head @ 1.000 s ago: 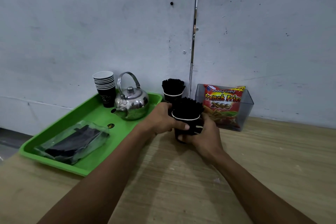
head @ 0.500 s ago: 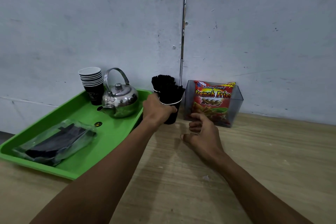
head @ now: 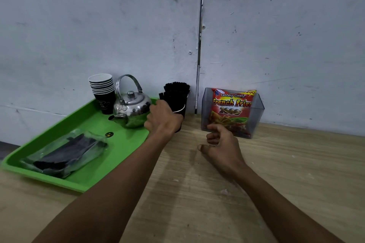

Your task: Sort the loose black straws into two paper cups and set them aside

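Observation:
Two black paper cups packed with black straws stand against the wall, one behind the other. My left hand point(head: 163, 119) is wrapped around the front cup of straws point(head: 174, 102), which rests on the wooden table beside the green tray. The rear cup of straws point(head: 178, 86) shows only its straw tops. My right hand point(head: 221, 145) hovers just above the table to the right, fingers loosely curled and apart, holding nothing. A clear plastic bag of more black straws point(head: 67, 152) lies on the tray.
The green tray point(head: 94, 179) at left also carries a steel kettle point(head: 132, 107) and a stack of paper cups point(head: 103, 92). A clear plastic box point(head: 256, 112) holding a French fries snack packet point(head: 231, 110) stands at the wall, right of the cups.
Both hands held the front cup a second ago. My left hand pushed it back against the rear cup by the wall, and my right hand let go and drew back.

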`<state>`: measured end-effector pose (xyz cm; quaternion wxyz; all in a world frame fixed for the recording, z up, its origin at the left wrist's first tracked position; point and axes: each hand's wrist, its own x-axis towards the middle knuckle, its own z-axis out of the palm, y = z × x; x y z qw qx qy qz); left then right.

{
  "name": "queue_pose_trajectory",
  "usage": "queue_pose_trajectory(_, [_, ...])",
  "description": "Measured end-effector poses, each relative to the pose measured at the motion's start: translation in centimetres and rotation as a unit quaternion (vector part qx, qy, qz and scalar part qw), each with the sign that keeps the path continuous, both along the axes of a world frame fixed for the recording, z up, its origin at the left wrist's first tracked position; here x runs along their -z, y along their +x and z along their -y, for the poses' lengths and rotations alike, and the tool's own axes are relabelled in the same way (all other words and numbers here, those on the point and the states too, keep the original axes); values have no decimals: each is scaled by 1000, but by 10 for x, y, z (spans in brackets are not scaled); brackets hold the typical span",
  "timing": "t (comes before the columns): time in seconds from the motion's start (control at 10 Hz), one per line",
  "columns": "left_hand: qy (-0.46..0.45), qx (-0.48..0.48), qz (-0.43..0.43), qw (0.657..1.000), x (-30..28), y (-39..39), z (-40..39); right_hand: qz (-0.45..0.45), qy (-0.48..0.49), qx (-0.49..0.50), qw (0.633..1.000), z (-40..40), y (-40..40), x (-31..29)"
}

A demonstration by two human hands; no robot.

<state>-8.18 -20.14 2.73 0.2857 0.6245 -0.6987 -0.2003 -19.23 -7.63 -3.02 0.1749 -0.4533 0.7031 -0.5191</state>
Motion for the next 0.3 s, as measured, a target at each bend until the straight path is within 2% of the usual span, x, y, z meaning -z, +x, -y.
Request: queue_pose_trajectory(0.3, [25, 31, -39, 998, -15, 22, -16, 12, 20, 4, 1000, -15, 3, -15])
